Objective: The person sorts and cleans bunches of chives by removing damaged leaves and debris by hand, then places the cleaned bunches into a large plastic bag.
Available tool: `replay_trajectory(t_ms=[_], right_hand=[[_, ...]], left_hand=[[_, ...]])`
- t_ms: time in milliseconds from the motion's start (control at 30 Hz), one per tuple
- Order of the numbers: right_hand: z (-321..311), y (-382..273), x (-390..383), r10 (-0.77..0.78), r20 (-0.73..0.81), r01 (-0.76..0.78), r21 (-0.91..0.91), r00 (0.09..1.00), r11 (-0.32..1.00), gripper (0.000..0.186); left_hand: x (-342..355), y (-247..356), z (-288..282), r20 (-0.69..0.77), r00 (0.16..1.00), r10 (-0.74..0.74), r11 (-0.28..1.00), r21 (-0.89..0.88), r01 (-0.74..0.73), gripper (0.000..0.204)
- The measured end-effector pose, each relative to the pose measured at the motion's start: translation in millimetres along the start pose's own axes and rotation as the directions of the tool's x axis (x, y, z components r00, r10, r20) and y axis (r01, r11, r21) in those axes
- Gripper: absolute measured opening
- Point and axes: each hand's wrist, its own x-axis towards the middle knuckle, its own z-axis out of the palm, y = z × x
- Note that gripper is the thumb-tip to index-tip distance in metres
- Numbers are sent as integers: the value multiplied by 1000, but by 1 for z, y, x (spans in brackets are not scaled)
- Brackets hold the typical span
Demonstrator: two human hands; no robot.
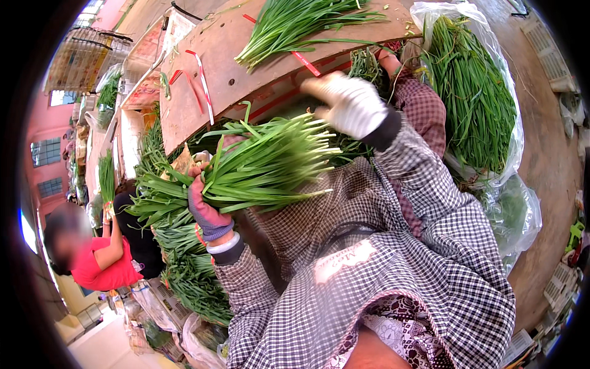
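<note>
My left hand [208, 212], in a pink and purple glove, is closed around a thick bunch of garlic chives [258, 163]. The bunch lies sideways in front of my chest, its pale stem ends pointing right and its leaf tips drooping left past the hand. Just above the stem ends is my right hand [356, 107], in a whitish glove. Motion smears its fingers, so their hold cannot be made out. A looser pile of chives [301, 31] rests on the brown board [224, 46] ahead of me.
Red and white strips [203, 86] lie on the board. Stacked chive bundles [190, 270] stand at my left. To the right, a clear plastic bag [513, 117] holds more chives. At far left, a person in a red shirt [107, 264] grips another chive bunch [106, 175].
</note>
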Motion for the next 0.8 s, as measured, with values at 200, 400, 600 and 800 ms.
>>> replay_trajectory(t_ms=[200, 400, 600, 800], right_hand=[[47, -10, 5, -140, 261, 114, 110, 955, 987, 29], [51, -6, -15, -3, 35, -18, 583, 999, 812, 18], [1, 33, -27, 531, 75, -393, 760, 844, 517, 19], [-34, 126, -84, 549, 72, -522, -231, 833, 821, 34]], left_hand=[[1, 2, 1, -1, 1000, -3, 999, -48, 3, 27], [8, -3, -11, -88, 976, -201, 953, -248, 174, 21], [3, 0, -7, -101, 984, -148, 970, -211, 124, 28], [6, -7, -17, -44, 982, -185, 947, -276, 166, 28]])
